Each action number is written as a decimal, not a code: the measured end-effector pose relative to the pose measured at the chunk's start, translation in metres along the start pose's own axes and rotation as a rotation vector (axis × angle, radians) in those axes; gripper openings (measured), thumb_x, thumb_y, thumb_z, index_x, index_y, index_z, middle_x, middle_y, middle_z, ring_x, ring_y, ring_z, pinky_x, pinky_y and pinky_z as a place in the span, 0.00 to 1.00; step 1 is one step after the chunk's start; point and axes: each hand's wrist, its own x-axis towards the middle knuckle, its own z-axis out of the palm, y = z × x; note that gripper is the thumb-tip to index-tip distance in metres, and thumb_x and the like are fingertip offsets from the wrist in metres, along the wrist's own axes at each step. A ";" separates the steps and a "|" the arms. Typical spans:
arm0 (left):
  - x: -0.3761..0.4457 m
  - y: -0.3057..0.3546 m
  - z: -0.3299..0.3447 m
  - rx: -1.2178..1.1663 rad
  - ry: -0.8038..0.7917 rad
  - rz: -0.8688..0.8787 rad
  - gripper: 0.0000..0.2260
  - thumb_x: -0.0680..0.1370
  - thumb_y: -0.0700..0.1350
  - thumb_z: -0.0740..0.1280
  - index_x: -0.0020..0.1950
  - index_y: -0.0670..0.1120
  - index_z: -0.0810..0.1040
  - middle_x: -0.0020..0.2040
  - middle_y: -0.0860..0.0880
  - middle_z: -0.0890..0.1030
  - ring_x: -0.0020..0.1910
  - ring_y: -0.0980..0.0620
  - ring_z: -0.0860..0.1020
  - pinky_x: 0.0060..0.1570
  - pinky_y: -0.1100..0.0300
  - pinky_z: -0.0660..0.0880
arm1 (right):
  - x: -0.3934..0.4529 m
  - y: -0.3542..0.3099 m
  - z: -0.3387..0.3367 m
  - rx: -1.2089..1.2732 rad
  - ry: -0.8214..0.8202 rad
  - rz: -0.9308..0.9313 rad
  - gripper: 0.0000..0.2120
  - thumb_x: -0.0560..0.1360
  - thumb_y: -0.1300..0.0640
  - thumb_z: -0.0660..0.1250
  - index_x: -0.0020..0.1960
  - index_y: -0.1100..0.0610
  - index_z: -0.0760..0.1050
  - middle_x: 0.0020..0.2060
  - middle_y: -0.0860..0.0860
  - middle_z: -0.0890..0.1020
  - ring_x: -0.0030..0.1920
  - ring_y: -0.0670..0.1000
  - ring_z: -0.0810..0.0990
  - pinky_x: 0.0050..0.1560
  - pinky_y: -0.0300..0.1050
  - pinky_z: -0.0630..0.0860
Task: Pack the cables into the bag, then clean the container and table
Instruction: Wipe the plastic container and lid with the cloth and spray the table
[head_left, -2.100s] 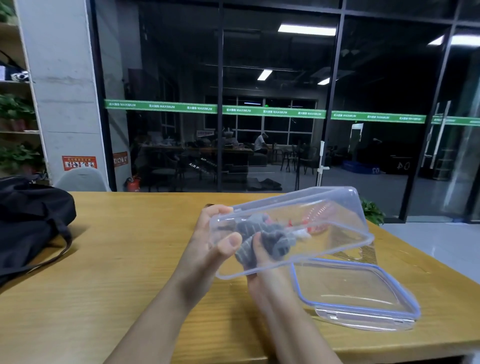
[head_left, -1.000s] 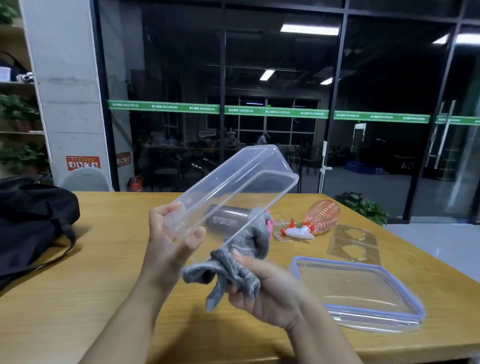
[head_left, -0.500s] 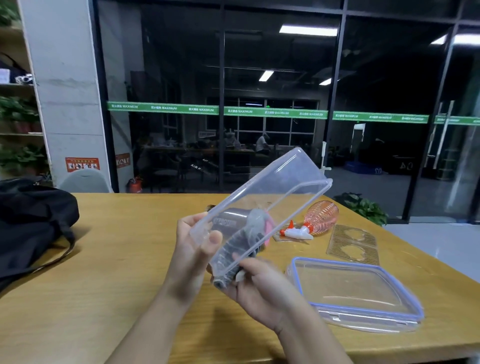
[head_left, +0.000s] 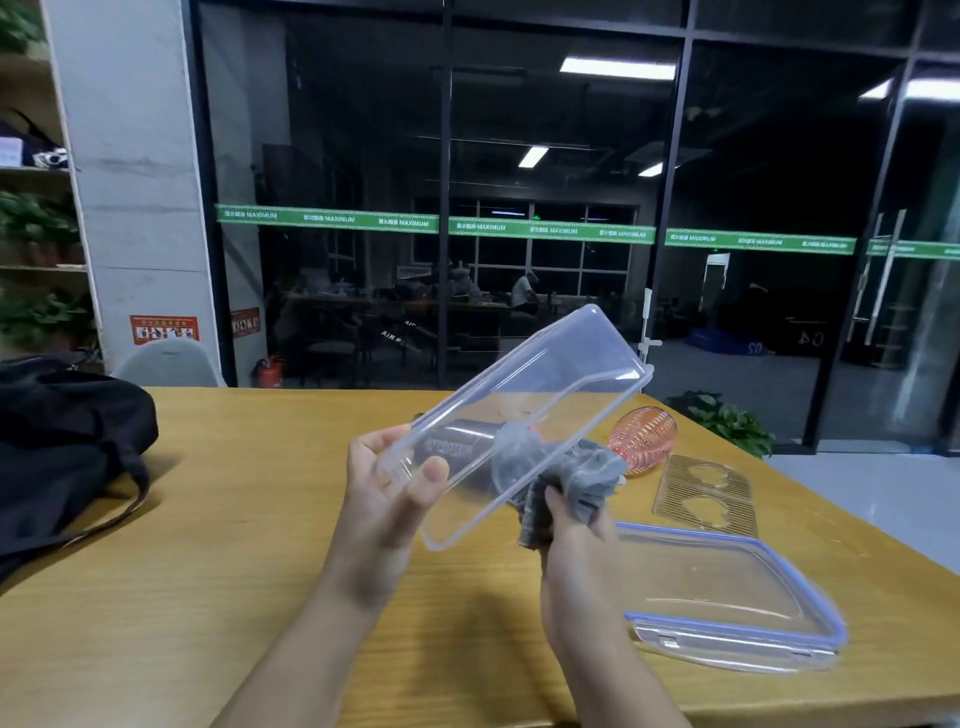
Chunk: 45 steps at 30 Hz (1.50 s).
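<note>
The left hand (head_left: 387, 493) grips the near end of the clear container (head_left: 519, 421), held tilted above the table (head_left: 208, 571) — far end raised; the right hand (head_left: 571, 525) is clenched on a grey cloth (head_left: 582, 475), bunched against the container's lower rim; the lid (head_left: 727, 597) lies flat on the table just right of the hands; a black bag (head_left: 62, 447) sits at the table's left edge — well apart; a pink spray bottle (head_left: 644, 439) lies beyond the cloth.
</note>
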 end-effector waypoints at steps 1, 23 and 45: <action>0.000 0.000 0.001 -0.004 -0.007 0.007 0.44 0.48 0.73 0.72 0.55 0.50 0.66 0.47 0.53 0.78 0.42 0.65 0.79 0.38 0.74 0.72 | -0.004 -0.003 0.000 -0.121 -0.044 -0.155 0.01 0.77 0.57 0.64 0.47 0.53 0.74 0.34 0.47 0.78 0.33 0.40 0.74 0.35 0.33 0.71; -0.005 0.004 0.012 -0.024 -0.088 -0.001 0.36 0.56 0.62 0.72 0.55 0.43 0.65 0.41 0.61 0.80 0.42 0.64 0.79 0.37 0.69 0.74 | 0.019 0.011 0.010 -1.191 -0.481 -0.948 0.08 0.70 0.53 0.61 0.42 0.54 0.78 0.44 0.44 0.82 0.53 0.49 0.77 0.55 0.52 0.72; 0.001 -0.012 0.021 -0.018 -0.091 -0.057 0.30 0.61 0.57 0.69 0.57 0.45 0.65 0.40 0.66 0.78 0.37 0.68 0.77 0.37 0.73 0.73 | 0.039 -0.074 -0.130 -0.789 0.288 -0.473 0.11 0.75 0.64 0.62 0.53 0.52 0.65 0.47 0.52 0.77 0.45 0.56 0.76 0.42 0.51 0.72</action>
